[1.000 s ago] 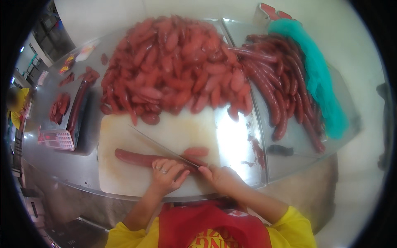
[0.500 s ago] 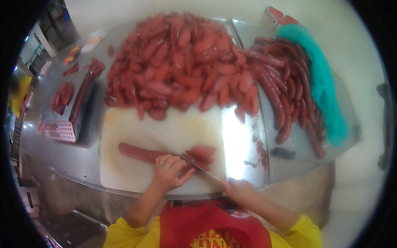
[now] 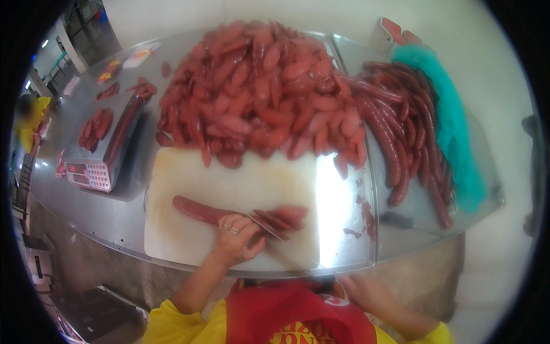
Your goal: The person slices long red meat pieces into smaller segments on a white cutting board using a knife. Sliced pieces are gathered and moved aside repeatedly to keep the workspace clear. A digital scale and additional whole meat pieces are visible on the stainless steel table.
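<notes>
My left hand [image 3: 236, 239], with a ring on one finger, is closed over the right end of a long reddish sausage [image 3: 197, 210] lying on the white cutting board [image 3: 172, 241]. Just beside its fingers is the thin blade of a knife [image 3: 268, 226], slanting toward my right hand [image 3: 354, 288]. That hand is low, past the table's front edge and close to my red apron, closed on the knife; its fingers are blurred and the handle is hard to see. Several cut sausage slices [image 3: 289, 217] lean together right of the blade.
Beyond the board rises a large heap of sausage slices [image 3: 252, 97]. Whole sausages [image 3: 395, 126] are piled at the right beside a green net [image 3: 458, 132]. A digital scale [image 3: 89, 174] carrying sausage pieces stands left. A dark object [image 3: 396, 219] lies right on the metal table [image 3: 401, 238].
My right hand has drawn back toward my body and down, pulling the knife with it. My left hand stays on the sausage. The whole view has shifted slightly.
</notes>
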### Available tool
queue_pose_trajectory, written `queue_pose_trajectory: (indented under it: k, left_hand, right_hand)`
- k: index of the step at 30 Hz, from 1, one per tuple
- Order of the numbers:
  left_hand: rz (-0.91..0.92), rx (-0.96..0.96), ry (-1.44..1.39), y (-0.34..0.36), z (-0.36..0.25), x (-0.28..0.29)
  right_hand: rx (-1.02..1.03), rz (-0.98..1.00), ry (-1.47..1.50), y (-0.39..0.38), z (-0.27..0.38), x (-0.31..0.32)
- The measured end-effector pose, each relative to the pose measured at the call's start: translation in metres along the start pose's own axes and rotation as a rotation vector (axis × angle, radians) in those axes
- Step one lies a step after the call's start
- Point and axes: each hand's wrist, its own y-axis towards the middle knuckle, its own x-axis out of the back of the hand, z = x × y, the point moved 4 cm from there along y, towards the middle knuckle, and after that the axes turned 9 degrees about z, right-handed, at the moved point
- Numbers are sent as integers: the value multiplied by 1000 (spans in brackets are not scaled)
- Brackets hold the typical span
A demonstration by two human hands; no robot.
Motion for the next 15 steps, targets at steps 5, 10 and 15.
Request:
queue_pose_trajectory:
  k: [5,10,15]
  left_hand:
    - [-1,-13,-24,1,-1,1]
    - [-35,-11,84,-6,1,11]
    - [-35,63,98,-13,10,17]
  right_hand:
    - [311,-61,-20,99,64,-21]
    - [384,-82,-8,107,76,-15]
    - [179,-55,-41,16,32,6]
